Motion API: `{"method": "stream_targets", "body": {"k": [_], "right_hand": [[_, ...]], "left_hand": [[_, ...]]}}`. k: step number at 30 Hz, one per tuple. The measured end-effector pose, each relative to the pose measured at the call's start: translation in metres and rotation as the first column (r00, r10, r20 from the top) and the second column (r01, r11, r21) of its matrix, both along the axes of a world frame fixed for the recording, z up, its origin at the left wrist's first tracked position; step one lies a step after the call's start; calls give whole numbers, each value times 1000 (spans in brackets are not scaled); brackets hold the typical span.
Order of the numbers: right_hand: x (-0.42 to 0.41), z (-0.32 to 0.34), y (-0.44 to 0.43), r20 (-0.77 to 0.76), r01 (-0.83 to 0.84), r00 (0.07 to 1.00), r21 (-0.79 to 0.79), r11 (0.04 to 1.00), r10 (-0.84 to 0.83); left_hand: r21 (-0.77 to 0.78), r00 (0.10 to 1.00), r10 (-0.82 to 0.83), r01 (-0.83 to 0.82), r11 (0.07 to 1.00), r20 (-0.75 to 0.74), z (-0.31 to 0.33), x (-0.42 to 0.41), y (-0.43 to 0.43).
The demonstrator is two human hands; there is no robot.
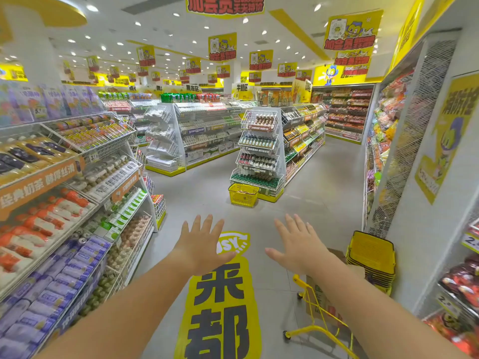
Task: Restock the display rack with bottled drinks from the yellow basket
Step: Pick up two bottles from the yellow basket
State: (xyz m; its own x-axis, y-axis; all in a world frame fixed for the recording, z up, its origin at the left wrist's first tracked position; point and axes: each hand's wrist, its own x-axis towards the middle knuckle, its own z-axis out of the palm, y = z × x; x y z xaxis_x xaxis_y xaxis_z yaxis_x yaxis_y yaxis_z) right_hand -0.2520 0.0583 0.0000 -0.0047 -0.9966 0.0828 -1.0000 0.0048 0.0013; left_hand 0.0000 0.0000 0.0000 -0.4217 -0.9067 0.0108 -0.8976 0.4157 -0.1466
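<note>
Well short of the display rack, your hands are empty.
Left hand and right hand: grip wide, fingers spread; yellow basket touches the rack's foot.

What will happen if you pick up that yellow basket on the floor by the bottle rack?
The yellow plastic mesh basket probably stays stiff. It looks loaded with bottles, so it is likely heavy. Lifted unevenly, it may tilt and the bottles may shift.
</note>
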Motion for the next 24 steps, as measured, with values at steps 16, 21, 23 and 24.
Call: {"method": "stream_targets", "body": {"k": [16,21,23,24], "right_hand": [[-57,-10,-258,-46,77,996,-14,997,-77],[-70,-2,-353,-47,91,995,-40,995,-93],[-76,-5,-390,-46,94,994,-36,995,-96],[-80,-8,-410,-47,97,994,-33,995,-99]], "left_hand": [[-30,997,-65,64,997,-29,-10,-46,-269],[-65,996,-93,93,994,7,2,-57,-370],[-63,995,-99,100,993,28,-1,-65,-407],[-58,994,-99,101,993,42,-3,-69,-425]]}}
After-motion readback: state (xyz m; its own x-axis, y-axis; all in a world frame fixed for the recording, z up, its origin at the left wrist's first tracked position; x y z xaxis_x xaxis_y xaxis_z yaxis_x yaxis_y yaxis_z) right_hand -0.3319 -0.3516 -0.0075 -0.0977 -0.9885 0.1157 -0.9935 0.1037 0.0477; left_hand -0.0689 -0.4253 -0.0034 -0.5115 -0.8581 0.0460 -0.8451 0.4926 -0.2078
